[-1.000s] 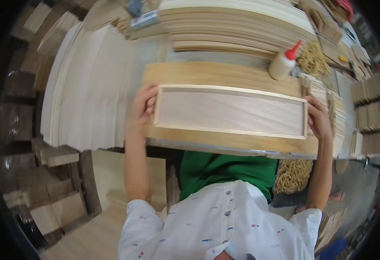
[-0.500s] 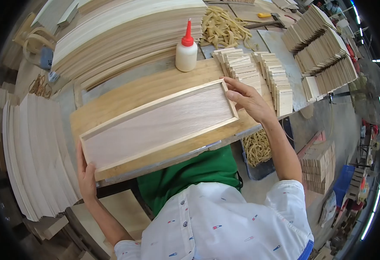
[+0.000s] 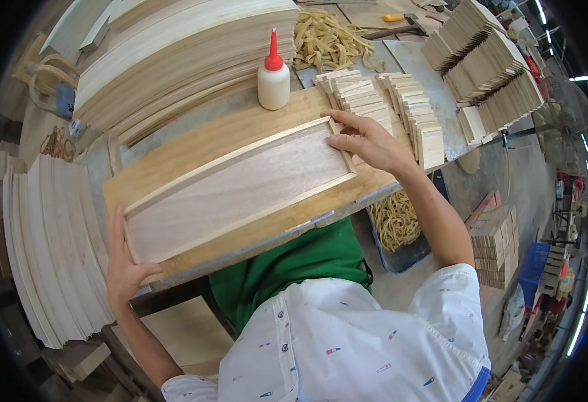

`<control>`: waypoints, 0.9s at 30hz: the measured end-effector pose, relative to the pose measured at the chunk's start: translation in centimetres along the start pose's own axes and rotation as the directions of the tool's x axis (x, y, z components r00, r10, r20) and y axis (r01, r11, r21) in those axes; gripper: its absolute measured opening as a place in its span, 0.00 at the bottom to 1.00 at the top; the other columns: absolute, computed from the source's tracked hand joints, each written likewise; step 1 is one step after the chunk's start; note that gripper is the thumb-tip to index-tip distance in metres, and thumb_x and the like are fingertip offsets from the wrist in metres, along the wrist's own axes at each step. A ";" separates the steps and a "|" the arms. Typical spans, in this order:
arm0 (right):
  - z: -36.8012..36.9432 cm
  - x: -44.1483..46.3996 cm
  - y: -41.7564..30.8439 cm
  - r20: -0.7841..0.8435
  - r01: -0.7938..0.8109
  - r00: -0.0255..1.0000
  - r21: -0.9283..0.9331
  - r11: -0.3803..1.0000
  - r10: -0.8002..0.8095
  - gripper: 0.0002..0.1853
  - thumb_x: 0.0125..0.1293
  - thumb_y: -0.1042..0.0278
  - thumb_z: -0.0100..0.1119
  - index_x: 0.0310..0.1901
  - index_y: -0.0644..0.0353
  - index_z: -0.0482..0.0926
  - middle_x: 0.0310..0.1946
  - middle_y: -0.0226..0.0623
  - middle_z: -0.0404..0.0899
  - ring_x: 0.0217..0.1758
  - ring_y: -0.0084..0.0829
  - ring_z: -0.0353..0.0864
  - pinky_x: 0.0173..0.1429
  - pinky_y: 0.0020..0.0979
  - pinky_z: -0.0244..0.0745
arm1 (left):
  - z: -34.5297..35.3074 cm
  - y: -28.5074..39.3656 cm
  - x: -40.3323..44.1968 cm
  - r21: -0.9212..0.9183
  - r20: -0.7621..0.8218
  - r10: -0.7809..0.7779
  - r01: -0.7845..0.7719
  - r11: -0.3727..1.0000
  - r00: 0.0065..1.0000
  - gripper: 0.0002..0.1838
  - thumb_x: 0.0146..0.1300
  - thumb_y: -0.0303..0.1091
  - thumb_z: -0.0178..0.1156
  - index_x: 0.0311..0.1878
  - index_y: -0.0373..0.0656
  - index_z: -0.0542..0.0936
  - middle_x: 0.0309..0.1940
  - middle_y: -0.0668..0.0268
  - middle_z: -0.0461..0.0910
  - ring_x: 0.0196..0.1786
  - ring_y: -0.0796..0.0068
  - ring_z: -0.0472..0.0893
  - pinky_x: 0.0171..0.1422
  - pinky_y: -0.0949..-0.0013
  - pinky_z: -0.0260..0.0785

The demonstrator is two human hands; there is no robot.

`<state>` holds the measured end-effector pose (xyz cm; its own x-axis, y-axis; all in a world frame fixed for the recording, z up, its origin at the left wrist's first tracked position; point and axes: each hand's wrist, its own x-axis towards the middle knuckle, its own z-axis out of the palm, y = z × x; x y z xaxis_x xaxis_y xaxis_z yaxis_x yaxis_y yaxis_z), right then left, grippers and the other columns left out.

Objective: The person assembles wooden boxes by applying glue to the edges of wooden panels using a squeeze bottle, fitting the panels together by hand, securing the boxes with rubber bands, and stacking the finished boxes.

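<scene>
One wooden tray [image 3: 237,191], right fingers [image 3: 347,122] clasping one end, left fingers [image 3: 116,231] spread wide at the other

narrow gap between bottle [image 3: 274,88] and slats [image 3: 355,94]; slats crowd right hand [image 3: 373,142], sheet stack [image 3: 56,248] left hand [image 3: 124,269].

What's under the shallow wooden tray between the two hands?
A yellowish wooden board shows beyond both long edges of the tray. Directly beneath the tray, the board is covered, so anything lying there can't be seen.

Two hands [image 3: 125,271] [image 3: 372,146], one shallow wooden tray [image 3: 240,191], one bottle [image 3: 273,85], one fan [image 3: 565,127]
</scene>
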<state>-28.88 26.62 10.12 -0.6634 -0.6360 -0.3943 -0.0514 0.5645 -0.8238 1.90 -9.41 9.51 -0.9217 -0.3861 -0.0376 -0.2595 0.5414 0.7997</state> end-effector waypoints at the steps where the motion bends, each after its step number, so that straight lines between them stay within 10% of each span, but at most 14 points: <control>1: 0.1 0.1 0.4 -0.004 0.026 1.000 0.009 1.000 -0.026 0.30 0.66 0.58 0.60 0.68 0.56 0.66 0.46 0.37 0.75 0.42 0.21 0.71 0.39 0.23 0.69 | 0.0 0.5 0.3 0.110 0.055 -0.041 0.035 0.993 0.998 0.69 0.23 0.56 0.77 0.74 0.41 0.55 0.73 0.56 0.52 0.75 0.57 0.55 0.77 0.59 0.49; 8: 0.8 -1.2 1.6 -0.129 0.114 0.987 0.120 0.986 -0.098 0.33 0.72 0.46 0.48 0.69 0.62 0.63 0.53 0.46 0.74 0.41 0.27 0.79 0.39 0.26 0.79 | -0.3 -0.6 -0.2 0.159 0.051 0.007 -0.015 0.987 0.999 0.68 0.26 0.52 0.77 0.75 0.42 0.53 0.72 0.56 0.53 0.72 0.56 0.60 0.76 0.58 0.53; 10: 0.5 -2.3 2.0 -0.052 -0.001 0.999 0.117 0.993 0.007 0.34 0.72 0.43 0.46 0.69 0.63 0.62 0.55 0.47 0.74 0.43 0.29 0.80 0.40 0.27 0.80 | 0.1 -0.3 -1.2 -0.453 0.076 -0.219 0.230 0.861 0.973 0.63 0.38 0.46 0.75 0.76 0.47 0.48 0.72 0.57 0.54 0.68 0.57 0.65 0.71 0.59 0.62; 14: 0.9 -3.9 2.8 0.162 -0.259 0.961 0.243 0.935 0.224 0.35 0.74 0.41 0.41 0.68 0.64 0.62 0.55 0.45 0.74 0.54 0.30 0.77 0.43 0.27 0.80 | 0.1 -0.4 -2.4 -0.420 0.163 -0.388 0.420 0.805 0.907 0.52 0.59 0.48 0.65 0.77 0.48 0.42 0.71 0.55 0.56 0.62 0.58 0.73 0.64 0.59 0.70; 18: 1.5 -5.6 5.2 0.111 -0.061 0.993 0.319 0.946 0.026 0.35 0.74 0.41 0.40 0.68 0.65 0.61 0.60 0.45 0.71 0.59 0.33 0.76 0.51 0.32 0.79 | 1.1 -3.5 -5.5 -0.515 0.061 -0.282 0.272 0.813 0.957 0.43 0.63 0.39 0.58 0.76 0.48 0.46 0.70 0.59 0.59 0.69 0.60 0.65 0.67 0.54 0.66; 20: 1.7 -6.6 6.7 0.169 -0.049 0.982 0.654 0.755 -0.083 0.36 0.74 0.41 0.40 0.70 0.64 0.57 0.65 0.45 0.66 0.63 0.34 0.72 0.61 0.37 0.72 | 1.9 -5.4 -7.8 -0.524 -0.012 -0.178 0.145 0.839 0.984 0.40 0.66 0.42 0.57 0.76 0.47 0.47 0.70 0.60 0.60 0.69 0.61 0.64 0.68 0.54 0.65; 22: 2.2 -7.4 6.2 0.160 -0.122 0.987 0.610 0.783 0.029 0.40 0.72 0.37 0.41 0.71 0.64 0.54 0.67 0.45 0.64 0.64 0.35 0.70 0.65 0.37 0.68 | 2.6 -6.4 -10.0 -0.962 -0.016 -0.233 0.048 0.269 0.972 0.40 0.67 0.50 0.56 0.74 0.44 0.50 0.70 0.62 0.60 0.71 0.63 0.62 0.71 0.56 0.61; 27: 2.0 -7.0 6.7 0.168 -0.147 0.984 0.532 0.834 0.066 0.47 0.65 0.41 0.56 0.74 0.63 0.48 0.72 0.48 0.54 0.74 0.35 0.54 0.74 0.34 0.51 | 2.3 -7.8 -11.4 -0.926 -0.093 -0.475 0.100 0.365 0.875 0.44 0.64 0.57 0.57 0.74 0.42 0.52 0.71 0.63 0.59 0.72 0.63 0.61 0.74 0.56 0.55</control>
<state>-23.07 33.82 6.56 -0.5304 -0.6768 -0.5105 0.4519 0.2838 -0.8457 13.78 -7.54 2.36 -0.6565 -0.6643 -0.3573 0.0800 -0.5323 0.8428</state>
